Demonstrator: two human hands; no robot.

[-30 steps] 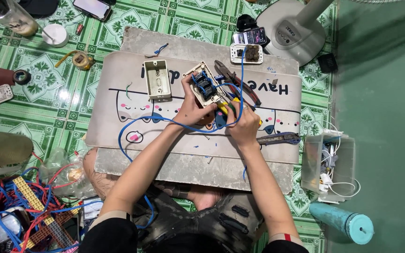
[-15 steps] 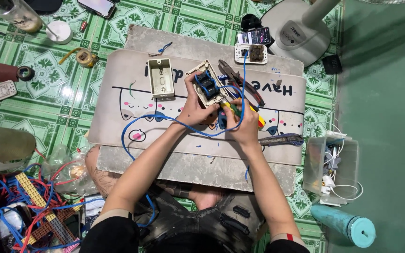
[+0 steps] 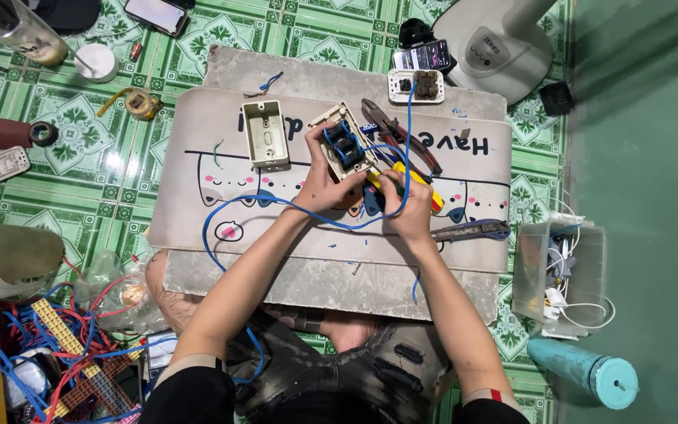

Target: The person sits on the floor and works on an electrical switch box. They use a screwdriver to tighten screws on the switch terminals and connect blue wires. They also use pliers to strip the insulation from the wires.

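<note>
My left hand [image 3: 319, 184] grips a cream switch plate [image 3: 340, 141] turned back-up, with dark modules and blue wire on it. My right hand [image 3: 402, 206] is closed on a yellow-handled screwdriver [image 3: 416, 182], its tip end pointing toward the plate. A long blue wire [image 3: 221, 212] loops from the plate across the printed mat [image 3: 276, 224] to my lap. An empty cream wall box [image 3: 266, 133] lies just left of my left hand. Red-handled pliers [image 3: 398, 133] rest to the right of the plate.
A socket plate [image 3: 416, 85] and a phone [image 3: 427, 56] lie at the back, beside a fan base [image 3: 492, 43]. A utility knife [image 3: 472, 231] is right of my right hand. A clear box [image 3: 559, 275] and teal bottle [image 3: 586, 371] stand right; tangled wires [image 3: 49, 353] lower left.
Both hands stay on the switch plate and screwdriver; the right hand has shifted slightly. My head view has drifted a little, nothing else moved.
</note>
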